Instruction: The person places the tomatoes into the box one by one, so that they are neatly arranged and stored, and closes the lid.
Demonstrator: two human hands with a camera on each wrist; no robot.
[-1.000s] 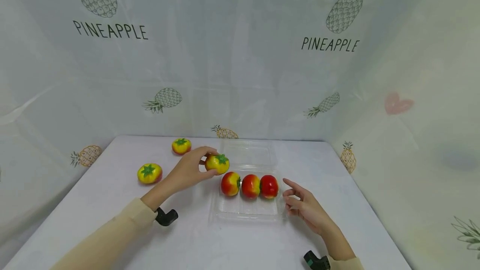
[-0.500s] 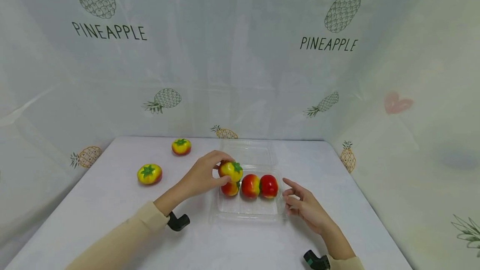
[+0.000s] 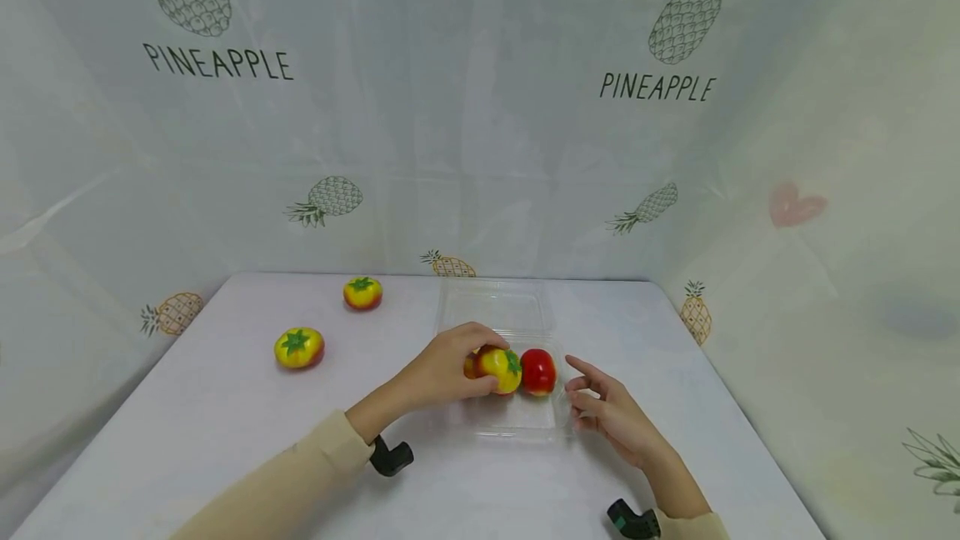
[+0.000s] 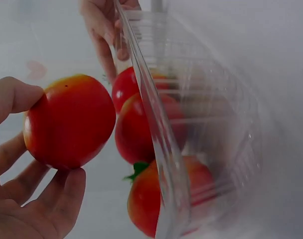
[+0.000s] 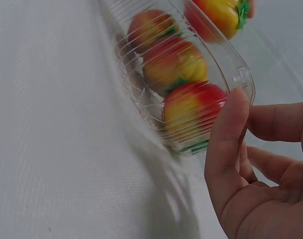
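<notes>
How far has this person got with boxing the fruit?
Done: three fruits sit in the clear box. In hand: the left hand holds a fourth fruit above it, while the right hand grips the box. Seemingly left: the near fruit and far fruit on the table, then perhaps closing the open lid.

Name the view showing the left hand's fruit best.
Left wrist view: the held fruit looms large, barely covered by the left hand. The head view shows it smaller, with its green leaves; the right wrist view cuts it off at the top edge.
</notes>
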